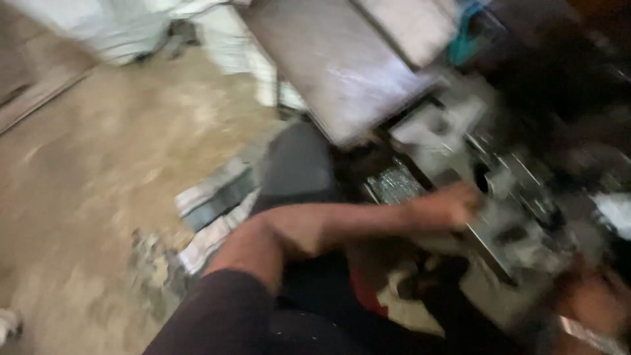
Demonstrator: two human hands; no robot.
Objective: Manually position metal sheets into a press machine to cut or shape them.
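1. The whole view is smeared by motion, so fine detail cannot be made out.
2. The left hand is reached across the body and laid on the near edge of a grey metal machine. Its fingers look curled over a bright flat part there, but whether anything is gripped cannot be told.
3. The right hand is seen at the lower right corner of the machine, close against its side. It is too blurred for the state of its fingers to be read.
4. A grey slanted board is set at the far side of the machine, with a second lighter panel beyond it.
5. A dark rounded seat or cushion is placed just left of the machine, beside striped sacking lying on the earthen floor.
6. White sacks are heaped at the far left corner of the floor.
7. As for progress, both hands are judged to be engaged at the machine, yet no finished piece and no loose workpiece can be picked out, so what is done and what remains cannot be judged.
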